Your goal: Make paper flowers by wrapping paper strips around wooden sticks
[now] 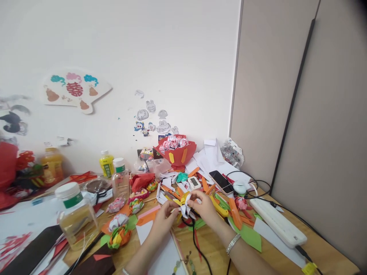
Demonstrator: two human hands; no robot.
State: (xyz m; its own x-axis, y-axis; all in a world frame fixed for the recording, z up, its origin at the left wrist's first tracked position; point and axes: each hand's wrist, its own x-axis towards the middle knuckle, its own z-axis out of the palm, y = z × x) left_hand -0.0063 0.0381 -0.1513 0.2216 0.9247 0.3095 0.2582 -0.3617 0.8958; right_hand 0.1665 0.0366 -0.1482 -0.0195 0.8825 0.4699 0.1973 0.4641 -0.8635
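Both hands at a folded piece of white and yellow paper

The paper piece is between the two hands, over the front middle of a crowded wooden worktop. The right hand has its grip pinched on the paper's upper right edge, thumb against fingers. The left hand brings its fingertips to the paper's left side; whether its grip is pressed together on it, I cannot tell. A silver bracelet circles the right wrist.

Just right of the hands lies a yellow-handled tool, near orange paper pieces and a green paper leaf. Behind them are a small white timer and a dark-screened phone. Farther right rests a white power strip.

Left of the left hand are crumpled paper flowers and a clear jar with a white lid. At the back, a red paper bouquet stands near the wall, where a fan-shaped cutout hangs.
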